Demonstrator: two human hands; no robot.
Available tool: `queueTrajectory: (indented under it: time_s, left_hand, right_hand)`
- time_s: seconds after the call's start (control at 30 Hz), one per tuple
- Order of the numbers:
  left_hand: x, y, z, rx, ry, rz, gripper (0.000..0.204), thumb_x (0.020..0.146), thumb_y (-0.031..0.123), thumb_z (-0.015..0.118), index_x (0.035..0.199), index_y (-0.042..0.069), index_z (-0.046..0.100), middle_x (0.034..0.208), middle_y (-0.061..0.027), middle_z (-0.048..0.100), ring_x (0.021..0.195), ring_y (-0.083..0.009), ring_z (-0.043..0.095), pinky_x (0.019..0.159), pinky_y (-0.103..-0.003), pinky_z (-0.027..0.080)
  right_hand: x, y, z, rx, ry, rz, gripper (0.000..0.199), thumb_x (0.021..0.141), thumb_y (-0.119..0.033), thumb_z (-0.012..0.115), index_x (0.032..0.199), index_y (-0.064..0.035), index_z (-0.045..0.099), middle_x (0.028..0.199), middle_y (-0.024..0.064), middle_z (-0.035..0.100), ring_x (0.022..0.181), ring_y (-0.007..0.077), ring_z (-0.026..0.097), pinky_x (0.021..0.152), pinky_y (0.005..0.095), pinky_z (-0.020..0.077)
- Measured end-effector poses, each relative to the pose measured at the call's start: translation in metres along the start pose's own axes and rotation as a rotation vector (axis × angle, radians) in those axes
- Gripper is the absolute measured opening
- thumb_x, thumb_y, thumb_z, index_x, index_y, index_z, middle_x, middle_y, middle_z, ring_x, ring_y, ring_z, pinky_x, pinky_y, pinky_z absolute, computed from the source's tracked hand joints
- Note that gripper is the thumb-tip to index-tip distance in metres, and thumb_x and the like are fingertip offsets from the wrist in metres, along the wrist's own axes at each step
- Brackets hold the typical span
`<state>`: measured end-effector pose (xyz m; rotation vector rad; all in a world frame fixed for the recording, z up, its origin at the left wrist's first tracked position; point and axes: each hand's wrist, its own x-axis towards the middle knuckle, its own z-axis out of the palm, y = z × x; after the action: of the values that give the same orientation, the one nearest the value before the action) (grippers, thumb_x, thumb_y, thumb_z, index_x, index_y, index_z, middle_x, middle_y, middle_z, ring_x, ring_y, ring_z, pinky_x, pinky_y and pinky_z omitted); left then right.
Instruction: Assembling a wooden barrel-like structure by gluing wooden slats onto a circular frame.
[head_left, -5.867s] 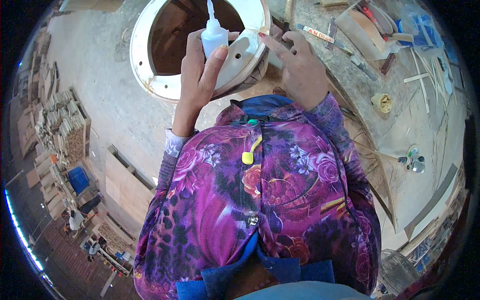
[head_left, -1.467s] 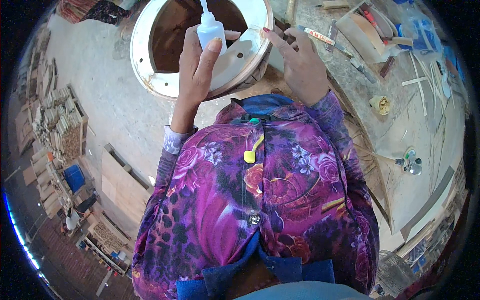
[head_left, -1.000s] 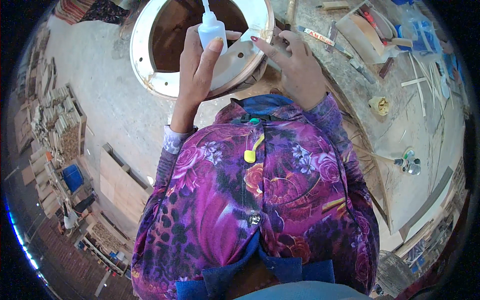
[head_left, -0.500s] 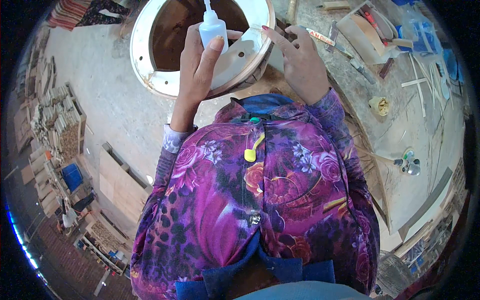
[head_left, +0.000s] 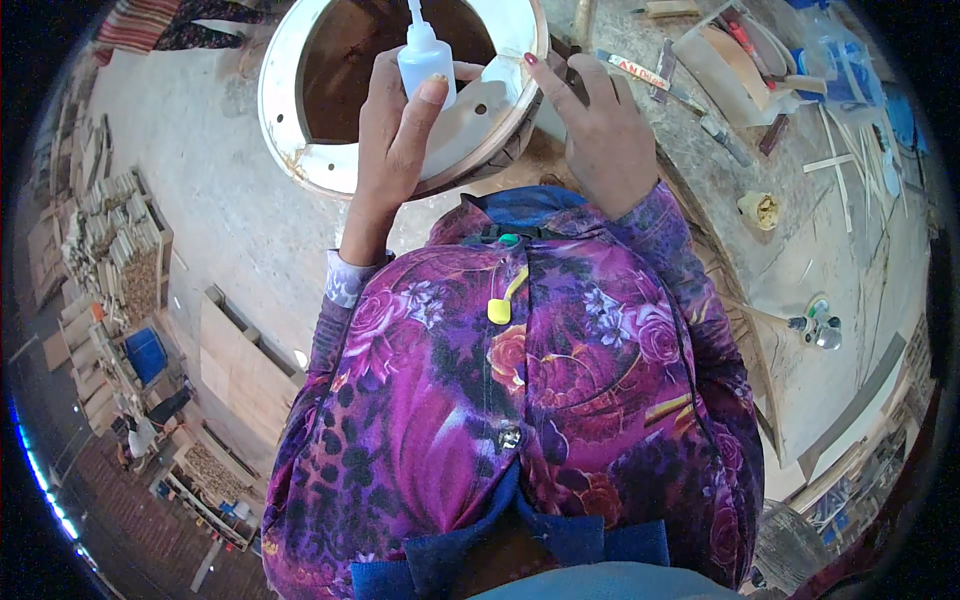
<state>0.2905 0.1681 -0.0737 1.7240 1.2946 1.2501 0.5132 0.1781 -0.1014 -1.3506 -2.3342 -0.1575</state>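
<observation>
My left hand (head_left: 388,150) is closed around a translucent white squeeze bottle (head_left: 427,72), held upright with its thin nozzle upward. The bottle is above a round frame (head_left: 335,168) with a white top face, several small holes and a brown, dark opening in the middle. At the frame's right rim my right hand (head_left: 612,140) has its index finger stretched out, the tip at a seam in the white face. Its other fingers are loosely extended and hold nothing that I can see.
Right of the frame lie a long-handled tool (head_left: 685,97) and a pale tray (head_left: 690,48) of scraps. Beyond are thin white strips (head_left: 845,165), a yellowish lump (head_left: 762,211) and a clear container (head_left: 822,328). Wood stacks (head_left: 115,240) and a board (head_left: 235,360) are at left.
The right hand's index fingertip has shifted slightly at the rim, and its other fingers have straightened from a more curled pose. The left hand and bottle have barely moved.
</observation>
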Motion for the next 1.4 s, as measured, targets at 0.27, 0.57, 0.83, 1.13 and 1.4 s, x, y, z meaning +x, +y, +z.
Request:
queueTrajectory:
  time_s: [0.27, 0.57, 0.83, 1.13, 1.4]
  left_hand:
    - [0.0, 0.004, 0.0, -0.029, -0.007, -0.015, 0.045, 0.099, 0.04, 0.049, 0.119, 0.0, 0.048, 0.105, -0.0094, 0.07, 0.096, -0.0173, 0.06, 0.088, -0.033, 0.045]
    - [0.001, 0.007, 0.001, 0.014, 0.005, -0.015, 0.047, 0.098, 0.042, 0.05, 0.119, 0.0, 0.048, 0.105, -0.0097, 0.07, 0.096, -0.0172, 0.059, 0.088, -0.032, 0.044]
    - [0.001, 0.005, -0.001, -0.023, -0.015, -0.023, 0.045, 0.099, 0.041, 0.05, 0.118, 0.0, 0.047, 0.103, -0.0088, 0.07, 0.095, -0.0169, 0.059, 0.088, -0.032, 0.044]
    - [-0.001, 0.008, 0.0, -0.076, -0.012, -0.094, 0.045, 0.099, 0.04, 0.05, 0.121, 0.0, 0.048, 0.108, -0.0093, 0.058, 0.102, -0.0171, 0.052, 0.092, -0.032, 0.039]
    - [0.001, 0.001, 0.0, -0.037, -0.023, -0.031, 0.045, 0.099, 0.04, 0.049, 0.12, 0.001, 0.048, 0.106, -0.0094, 0.064, 0.098, -0.0177, 0.057, 0.09, -0.032, 0.042]
  right_hand:
    - [0.003, 0.001, -0.01, -0.042, -0.026, 0.002, 0.055, 0.078, -0.011, 0.064, 0.13, -0.0261, 0.057, 0.118, 0.0055, 0.048, 0.1, 0.0257, 0.054, 0.072, 0.0348, 0.0559]
    - [0.005, 0.001, -0.017, 0.001, -0.048, 0.015, 0.051, 0.079, -0.009, 0.063, 0.126, -0.0265, 0.061, 0.12, 0.0063, 0.05, 0.105, 0.0266, 0.054, 0.076, 0.0371, 0.0564]
    - [0.005, 0.01, -0.012, 0.183, -0.038, -0.004, 0.055, 0.081, -0.002, 0.058, 0.13, -0.0268, 0.059, 0.119, 0.009, 0.051, 0.102, 0.0295, 0.057, 0.078, 0.038, 0.056]
    - [-0.001, -0.005, -0.008, 0.087, -0.126, 0.01, 0.074, 0.081, 0.002, 0.054, 0.141, -0.0406, 0.045, 0.12, 0.0128, 0.049, 0.101, 0.0317, 0.057, 0.076, 0.0387, 0.0566]
    - [0.008, 0.006, 0.007, 0.207, 0.057, 0.07, 0.06, 0.083, -0.009, 0.061, 0.137, -0.0333, 0.051, 0.121, 0.0124, 0.05, 0.1, 0.0341, 0.057, 0.079, 0.0423, 0.0558]
